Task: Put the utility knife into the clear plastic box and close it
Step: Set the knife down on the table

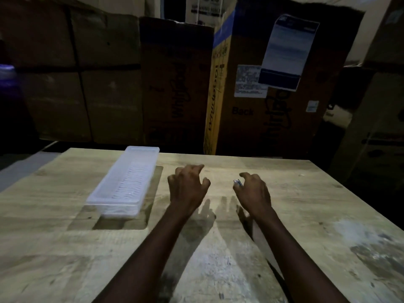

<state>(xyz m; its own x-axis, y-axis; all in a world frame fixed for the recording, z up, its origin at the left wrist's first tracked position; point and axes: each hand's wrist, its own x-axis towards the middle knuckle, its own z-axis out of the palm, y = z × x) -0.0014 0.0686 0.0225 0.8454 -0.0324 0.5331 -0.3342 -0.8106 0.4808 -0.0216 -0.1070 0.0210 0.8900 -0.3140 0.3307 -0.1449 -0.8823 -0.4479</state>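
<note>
Long clear plastic box with a ribbed floor (122, 182): lies on the pale wooden table (306, 215) at the left, its long axis running away from the person. A clear lid appears seated on top, though in this dim light that is not certain. Nothing is visible through its walls; it reads as empty.

Left hand (187, 189): hovers over the table just right of the box, apart from it. Fingers are curled and spread, with nothing between them.

Right hand (253, 194): hovers near the left hand, fingers bent inward. A small bluish metallic tip (237, 182) shows at its inner edge beside the thumb. This is probably the utility knife, cupped under the palm; most of it is hidden, so the grip itself cannot be confirmed.

Stacked brown cardboard cartons (175, 84): stand behind the table, clear of the work.

Assessment of step in hand: the knife is not yet in the box. If the lid is on, the free left hand should steady the box and lift the lid first. The right hand should carry the knife lengthwise, aligned with the box's long axis, blade retracted, and lay it flat on the ribbed floor before the lid is pressed down evenly along both long edges
</note>
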